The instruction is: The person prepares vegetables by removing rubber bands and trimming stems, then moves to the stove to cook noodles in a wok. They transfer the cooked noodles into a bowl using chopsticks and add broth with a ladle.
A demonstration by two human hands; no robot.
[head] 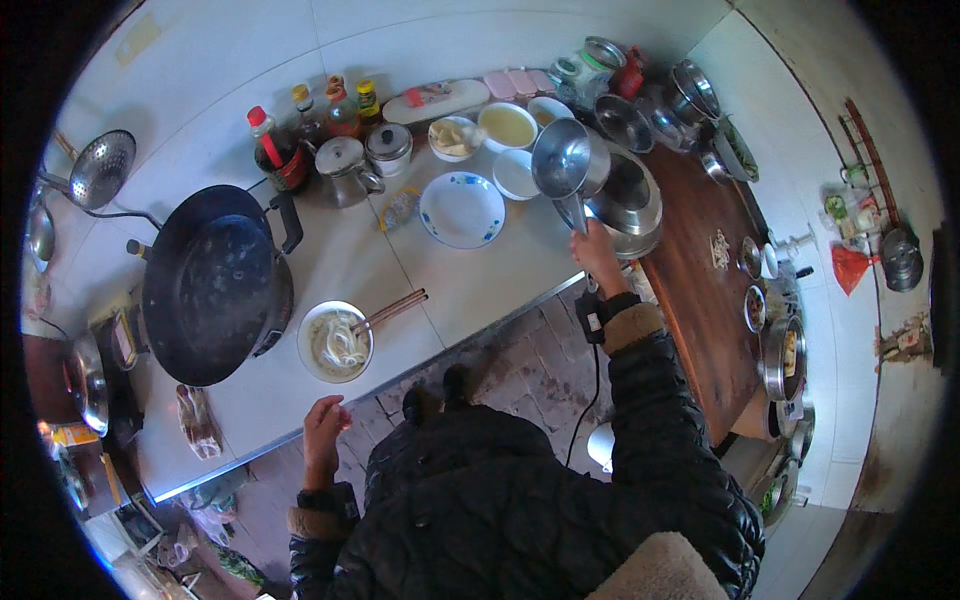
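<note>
My right hand [598, 259] grips the handle of a metal ladle [559, 154]. Its bowl hangs over the right part of the counter, in front of a metal pot with a lid [634, 187]. My left hand [325, 435] is empty, fingers loosely bent and thumb apart, just off the counter's front edge. Beyond it stands a white bowl [306, 349] of noodles in broth [341, 346], with wooden chopsticks [394, 309] leaning on its rim. Farther back lies a white plate with a blue floral rim [461, 214], bearing nothing.
A large black wok [221, 285] sits at left. Bowls, one with yellowish liquid [508, 126], stand at the back beside sauce bottles [341, 112] and lidded pots [340, 161]. A wooden board [705, 300] is at right. A black cable [583, 420] hangs below the counter edge.
</note>
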